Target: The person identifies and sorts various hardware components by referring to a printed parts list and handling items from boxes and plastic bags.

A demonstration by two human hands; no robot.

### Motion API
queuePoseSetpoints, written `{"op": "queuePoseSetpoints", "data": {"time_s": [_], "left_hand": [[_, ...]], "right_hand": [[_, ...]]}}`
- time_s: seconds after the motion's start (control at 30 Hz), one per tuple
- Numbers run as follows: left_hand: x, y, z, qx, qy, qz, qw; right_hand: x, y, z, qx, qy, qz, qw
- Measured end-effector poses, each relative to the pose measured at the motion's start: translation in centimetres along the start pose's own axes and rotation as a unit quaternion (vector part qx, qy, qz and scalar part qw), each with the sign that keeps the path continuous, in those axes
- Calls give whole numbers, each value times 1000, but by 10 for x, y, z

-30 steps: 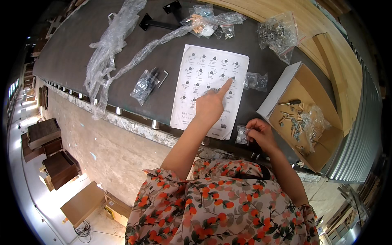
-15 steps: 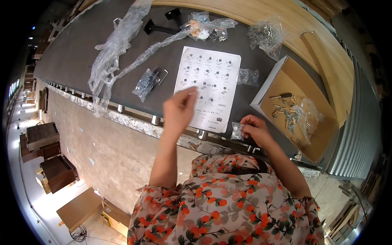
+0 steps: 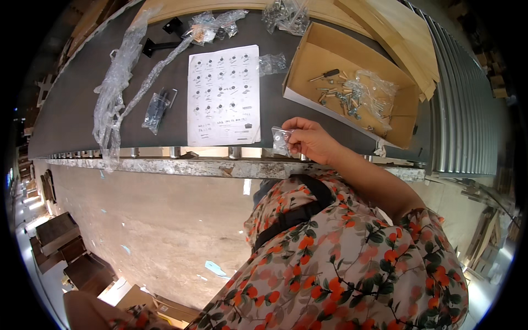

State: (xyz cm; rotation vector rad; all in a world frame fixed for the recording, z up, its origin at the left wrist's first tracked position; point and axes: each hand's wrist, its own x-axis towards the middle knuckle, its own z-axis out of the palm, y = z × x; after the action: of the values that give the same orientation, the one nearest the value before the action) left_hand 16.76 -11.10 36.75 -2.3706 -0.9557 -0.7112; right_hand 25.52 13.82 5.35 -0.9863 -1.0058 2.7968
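Observation:
My right hand [image 3: 312, 142] pinches a small clear plastic bag [image 3: 280, 142] with little pieces inside, held at the near edge of the dark table. Just left of the bag lies a printed sheet [image 3: 223, 118] with rows of small pictures and some handwriting. Right of the sheet, a cardboard box [image 3: 308, 58] holds loose screws and dowels, a screwdriver [image 3: 330, 72] and an opened clear bag [image 3: 379, 91]. Of my left arm only a part [image 3: 82, 313] shows at the lower left; the hand is out of view.
Crumpled plastic wrap [image 3: 113, 102] trails over the table's left side. Near it lie a bag of dark parts [image 3: 155, 111], a hex key [image 3: 173, 98] and a black metal bracket [image 3: 162, 46]. Bags of hardware [image 3: 286, 17] and wooden boards [image 3: 385, 41] are at the back.
My left hand has gone from over the sheet out of view. The view has turned, so the table's things appear further left and up. The right hand still holds the small bag.

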Motion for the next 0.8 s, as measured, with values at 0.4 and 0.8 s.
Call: {"op": "queuePoseSetpoints", "data": {"time_s": [0.4, 0.8], "left_hand": [[6, 49, 77, -48, -2, -135, 990], [2, 27, 51, -116, 43, -106, 987]], "right_hand": [[-43, -14, -18, -15, -46, -45, 998], [-49, -21, -30, 56, -64, -62, 994]]}}
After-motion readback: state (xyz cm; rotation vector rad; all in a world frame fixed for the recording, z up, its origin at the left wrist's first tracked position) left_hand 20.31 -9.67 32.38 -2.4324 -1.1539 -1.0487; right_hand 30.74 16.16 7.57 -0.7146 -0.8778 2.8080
